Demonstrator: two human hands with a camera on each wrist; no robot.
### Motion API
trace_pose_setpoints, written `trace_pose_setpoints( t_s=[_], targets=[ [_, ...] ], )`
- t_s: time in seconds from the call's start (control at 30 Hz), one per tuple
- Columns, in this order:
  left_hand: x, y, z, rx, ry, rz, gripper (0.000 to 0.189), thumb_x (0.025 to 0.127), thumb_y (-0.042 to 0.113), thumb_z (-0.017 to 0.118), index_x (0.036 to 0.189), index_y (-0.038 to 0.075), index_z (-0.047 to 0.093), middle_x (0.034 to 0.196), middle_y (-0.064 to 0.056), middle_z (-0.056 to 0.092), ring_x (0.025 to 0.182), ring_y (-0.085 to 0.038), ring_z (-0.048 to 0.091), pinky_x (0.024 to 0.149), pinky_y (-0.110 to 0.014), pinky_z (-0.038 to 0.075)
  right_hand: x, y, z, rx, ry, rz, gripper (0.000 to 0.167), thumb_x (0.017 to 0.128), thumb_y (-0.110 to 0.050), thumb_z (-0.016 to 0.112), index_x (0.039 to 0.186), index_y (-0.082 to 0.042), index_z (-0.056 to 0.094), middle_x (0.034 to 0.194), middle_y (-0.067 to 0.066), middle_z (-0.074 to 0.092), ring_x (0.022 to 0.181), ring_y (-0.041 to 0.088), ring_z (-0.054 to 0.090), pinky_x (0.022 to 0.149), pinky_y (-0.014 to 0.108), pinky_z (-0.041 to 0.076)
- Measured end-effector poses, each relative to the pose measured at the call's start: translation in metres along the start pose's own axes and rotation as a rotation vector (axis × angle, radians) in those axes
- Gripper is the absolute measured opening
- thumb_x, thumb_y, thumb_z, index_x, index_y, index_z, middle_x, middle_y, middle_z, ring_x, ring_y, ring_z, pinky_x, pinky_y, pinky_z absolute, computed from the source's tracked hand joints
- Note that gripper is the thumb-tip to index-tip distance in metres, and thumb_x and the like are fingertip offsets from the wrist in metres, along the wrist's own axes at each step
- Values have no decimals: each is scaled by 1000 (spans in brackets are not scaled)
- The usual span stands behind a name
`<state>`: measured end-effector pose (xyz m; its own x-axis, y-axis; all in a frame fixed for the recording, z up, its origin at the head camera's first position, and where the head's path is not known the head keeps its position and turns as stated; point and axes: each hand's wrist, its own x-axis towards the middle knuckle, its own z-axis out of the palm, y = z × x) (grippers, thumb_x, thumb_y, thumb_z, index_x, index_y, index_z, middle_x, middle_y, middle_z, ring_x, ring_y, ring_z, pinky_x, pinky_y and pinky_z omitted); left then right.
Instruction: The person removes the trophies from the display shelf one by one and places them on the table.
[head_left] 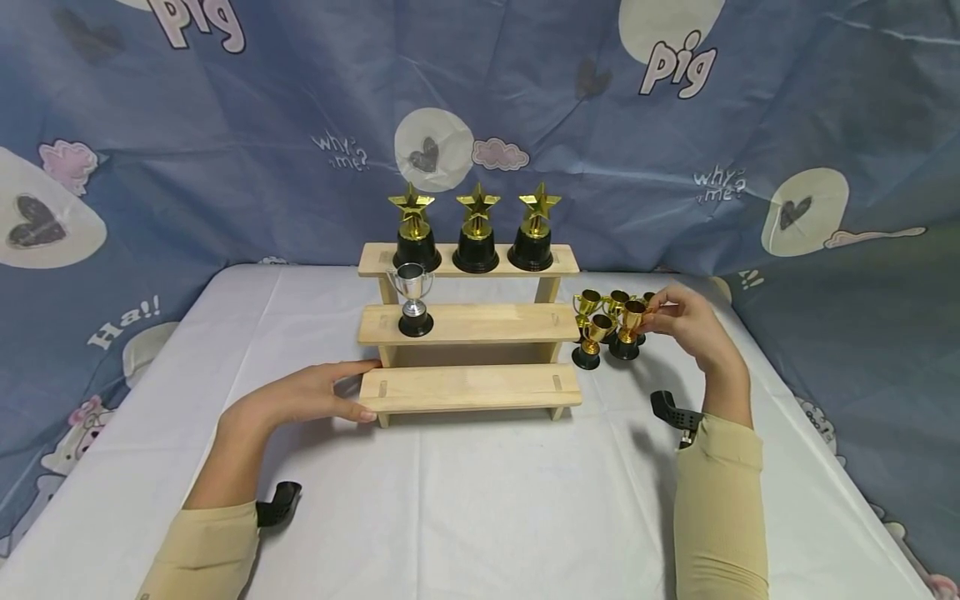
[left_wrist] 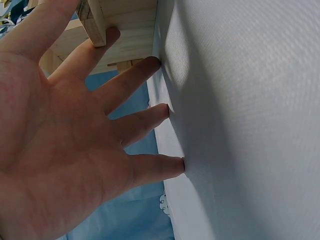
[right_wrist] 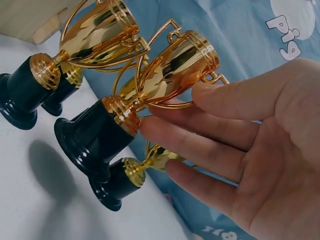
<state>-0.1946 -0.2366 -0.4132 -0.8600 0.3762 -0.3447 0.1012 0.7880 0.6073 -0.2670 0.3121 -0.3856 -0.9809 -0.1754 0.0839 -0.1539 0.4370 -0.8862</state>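
We pinch a gold cup [head_left: 632,320] in our right hand [head_left: 693,325], right of the shelf [head_left: 472,390] our spread left hand [head_left: 300,396] touches; crowding means a sideways lift could topple neighbouring cups [head_left: 597,327].

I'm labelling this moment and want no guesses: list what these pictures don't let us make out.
Rear gold trophy cups: head view; front gold trophy cups and the right hand overlap them, leaving their count uncertain.
Back of the wooden stepped stand: head view; its own boards hide it.
Beige sleeves: head view; bottom edge cuts them off.
Small dark shapes: left wrist view; left hand and picture edge crop them.
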Motion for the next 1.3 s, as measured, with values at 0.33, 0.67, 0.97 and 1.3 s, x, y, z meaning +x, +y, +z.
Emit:
trace_pose_setpoints(
  t_s=[0.33,0.67,0.97,1.3],
  targets=[
    [-2,4,-1,9,-1,13,91,80,54,76,155,19,37,159,-25,31,147,-50,26,110,-71,29,2,12,1,1,-28,61,4,98,-4,58,97,-5,54,85,-2,77,83,8,74,84,21,54],
    [-2,6,-2,17,10,19,91,80,54,76,154,20,38,159,-24,32,147,-49,27,110,-70,29,2,15,-1,-30,-56,103,7,99,-9,58,98,-7,52,89,0,77,87,8,74,88,24,53],
    [-2,6,-1,22,12,17,91,79,55,76,154,19,38,159,-23,33,146,-48,28,110,-69,30,0,18,-2,10,-71,104,18,99,-6,58,107,7,49,88,-3,76,87,8,74,93,32,56],
    [-2,4,0,14,11,13,91,79,54,76,154,19,38,159,-23,33,146,-48,29,110,-69,30,0,22,-5,13,-92,100,24,96,-4,58,116,6,49,86,-12,71,89,9,72,87,25,56]
  ],
)
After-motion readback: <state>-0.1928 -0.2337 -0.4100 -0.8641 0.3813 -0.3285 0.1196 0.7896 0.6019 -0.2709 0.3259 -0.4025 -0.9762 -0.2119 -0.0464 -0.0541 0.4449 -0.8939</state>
